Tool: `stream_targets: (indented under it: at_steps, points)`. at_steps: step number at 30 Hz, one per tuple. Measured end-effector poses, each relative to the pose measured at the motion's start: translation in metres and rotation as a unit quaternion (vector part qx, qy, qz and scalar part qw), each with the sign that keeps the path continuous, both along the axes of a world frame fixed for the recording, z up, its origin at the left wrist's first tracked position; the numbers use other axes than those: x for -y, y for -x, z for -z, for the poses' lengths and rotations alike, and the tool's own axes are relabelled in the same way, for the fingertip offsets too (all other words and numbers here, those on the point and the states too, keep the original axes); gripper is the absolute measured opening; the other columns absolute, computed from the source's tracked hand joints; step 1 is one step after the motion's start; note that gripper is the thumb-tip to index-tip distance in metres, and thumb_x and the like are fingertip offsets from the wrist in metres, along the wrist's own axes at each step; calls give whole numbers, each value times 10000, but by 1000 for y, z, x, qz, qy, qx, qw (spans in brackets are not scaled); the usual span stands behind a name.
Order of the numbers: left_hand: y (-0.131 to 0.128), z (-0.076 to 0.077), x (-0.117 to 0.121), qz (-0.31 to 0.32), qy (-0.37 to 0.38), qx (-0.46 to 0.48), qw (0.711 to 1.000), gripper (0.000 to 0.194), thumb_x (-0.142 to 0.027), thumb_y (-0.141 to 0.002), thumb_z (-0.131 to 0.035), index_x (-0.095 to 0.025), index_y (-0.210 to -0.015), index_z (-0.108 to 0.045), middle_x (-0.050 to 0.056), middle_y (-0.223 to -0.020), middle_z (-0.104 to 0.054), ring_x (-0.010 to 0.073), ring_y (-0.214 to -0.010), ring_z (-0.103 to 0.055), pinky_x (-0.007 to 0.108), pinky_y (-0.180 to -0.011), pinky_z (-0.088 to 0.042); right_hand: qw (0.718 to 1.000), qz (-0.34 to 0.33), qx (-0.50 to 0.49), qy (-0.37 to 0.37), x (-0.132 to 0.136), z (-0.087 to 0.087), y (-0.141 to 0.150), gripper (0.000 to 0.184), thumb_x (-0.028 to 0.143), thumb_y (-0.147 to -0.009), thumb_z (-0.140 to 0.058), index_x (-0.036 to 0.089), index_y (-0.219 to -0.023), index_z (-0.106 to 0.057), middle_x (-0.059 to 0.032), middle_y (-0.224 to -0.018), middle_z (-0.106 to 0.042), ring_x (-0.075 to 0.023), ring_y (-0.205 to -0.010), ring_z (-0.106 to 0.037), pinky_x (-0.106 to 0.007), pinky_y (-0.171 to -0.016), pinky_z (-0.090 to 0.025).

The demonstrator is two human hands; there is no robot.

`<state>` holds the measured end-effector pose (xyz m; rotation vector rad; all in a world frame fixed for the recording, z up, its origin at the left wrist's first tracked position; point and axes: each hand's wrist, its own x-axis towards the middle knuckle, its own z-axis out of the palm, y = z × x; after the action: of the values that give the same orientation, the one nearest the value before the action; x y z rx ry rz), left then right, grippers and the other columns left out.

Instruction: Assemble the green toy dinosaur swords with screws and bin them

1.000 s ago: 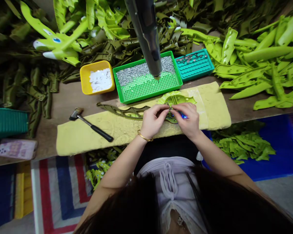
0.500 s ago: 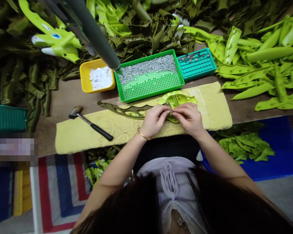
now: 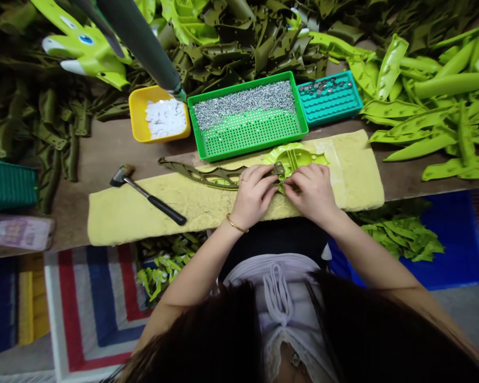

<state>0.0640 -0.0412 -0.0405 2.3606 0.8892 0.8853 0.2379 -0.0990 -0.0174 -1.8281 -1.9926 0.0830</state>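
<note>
A light-green plastic toy shell [image 3: 293,157] lies on the folded yellow towel [image 3: 207,213], with a long olive plastic strip [image 3: 207,177] joined or laid against it and reaching left. My left hand [image 3: 254,196] is closed over the strip's right end, fingers bent beside a small olive block [image 3: 279,168]. My right hand [image 3: 312,192] bends over the shell's lower edge, its thumb and fingertips pinched together near the left fingertips. Whatever sits in that pinch is too small to make out. The fingers hide the shell's lower middle.
A hammer [image 3: 147,195] lies left on the towel. Behind stand a yellow bin [image 3: 133,114] of white pieces, a green tray [image 3: 247,141] of screws and a teal tray [image 3: 331,109] of small metal parts. A dark pole [image 3: 143,45] slants overhead. Green shells [image 3: 435,117] pile up right.
My hands have parted slightly and sit lower on the shell; the small olive block shows more. The pole's tip has risen away from the screw tray. The view has shifted slightly.
</note>
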Motion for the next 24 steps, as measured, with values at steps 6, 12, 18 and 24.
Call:
stream_targets:
  at_steps: [6,12,18,24]
  points:
    - [0,1,1,8,-8,4,1000,178,-262,-906,-562,-192,-1030,-669,119,-1237,-635,241,-1173,-544,465,-1022,-426,999,17,2,30,-3,-1,6,156,261,-858,-550,212,-717,-596,-63,-752,-622,-253,-853,-557,-423,-788,-372]
    - [-2,-1,3,-1,-34,-55,998,193,-280,-908,-548,-249,-1029,-695,97,-1259,-612,252,-1183,-518,488,-1022,-400,998,11,36,45,-4,-6,8,180,252,-867,-534,198,-714,-610,-85,-777,-638,-259,-830,-566,-414,-721,-399]
    - [-6,-8,9,25,-89,-159,983,234,-284,-913,-530,-194,-1076,-672,158,-1349,-574,315,-1251,-493,567,-1059,-355,980,6,-134,145,13,-30,-19,165,292,-884,-561,200,-963,-672,-64,-897,-707,-185,-770,-625,-321,-684,-468]
    - [-6,-9,17,47,-104,-202,973,278,-262,-924,-514,-131,-1144,-624,213,-1390,-537,340,-1320,-471,622,-1091,-315,877,46,-418,234,14,-33,-34,177,299,-827,-615,177,-927,-696,-30,-822,-724,-134,-699,-641,-273,-655,-515]
